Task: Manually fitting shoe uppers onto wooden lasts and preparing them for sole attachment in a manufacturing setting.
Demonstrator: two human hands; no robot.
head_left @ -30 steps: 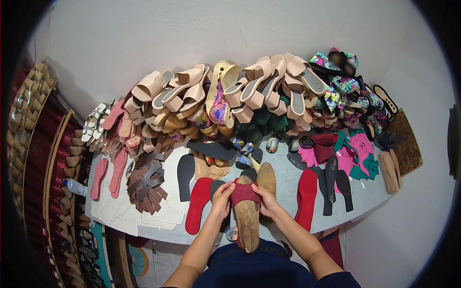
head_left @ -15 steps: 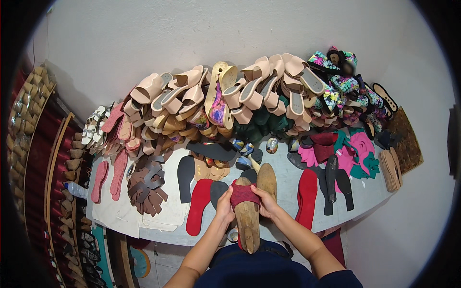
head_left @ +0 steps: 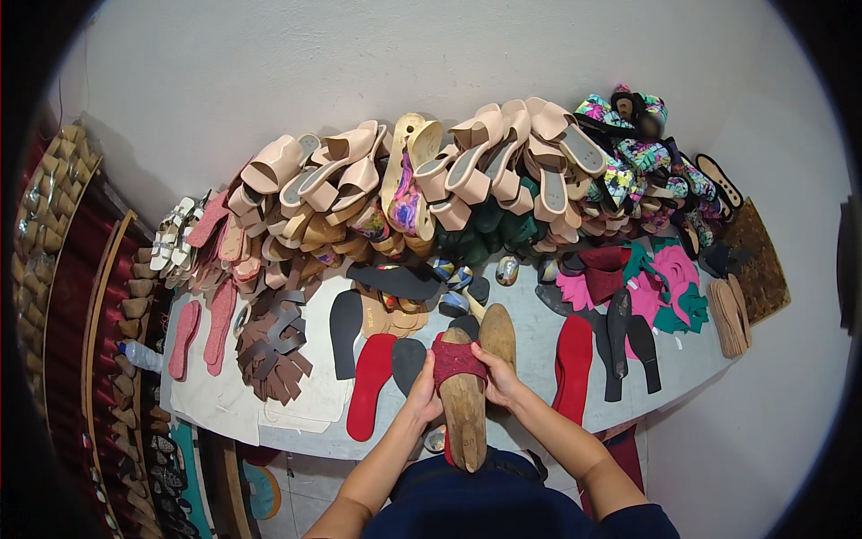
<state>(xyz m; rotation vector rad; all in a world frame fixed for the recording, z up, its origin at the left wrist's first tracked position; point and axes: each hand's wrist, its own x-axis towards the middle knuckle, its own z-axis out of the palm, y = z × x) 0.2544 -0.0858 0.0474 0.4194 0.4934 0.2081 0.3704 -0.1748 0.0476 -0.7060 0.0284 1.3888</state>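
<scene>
A worn wooden shoe last [head_left: 465, 415] is held between my hands at the table's front edge, toe pointing away from me. Across its toe end lies a dark red textured strap [head_left: 459, 363]. My left hand [head_left: 423, 390] closes on the left side of the strap and last, my right hand [head_left: 499, 377] on the right side. The fingers beneath are partly hidden. A strip of red shows along the last's lower left edge. Just beyond my right hand lies a second wooden last [head_left: 498, 334]. Red insoles [head_left: 370, 388] and a dark grey sole piece [head_left: 409, 361] lie left of my hands.
Beige heeled sandals [head_left: 480, 166] are heaped along the wall, with patterned sandals [head_left: 642, 157] at right. Brown strap pieces [head_left: 271, 346], pink soles [head_left: 218, 328], more red insoles [head_left: 573, 364], black soles [head_left: 618, 337] and pink scraps [head_left: 673, 269] cover the table. Racks of lasts [head_left: 135, 305] stand left.
My right hand has shifted slightly up along the strap's edge. The last and strap have tilted a little; both hands keep their hold.
</scene>
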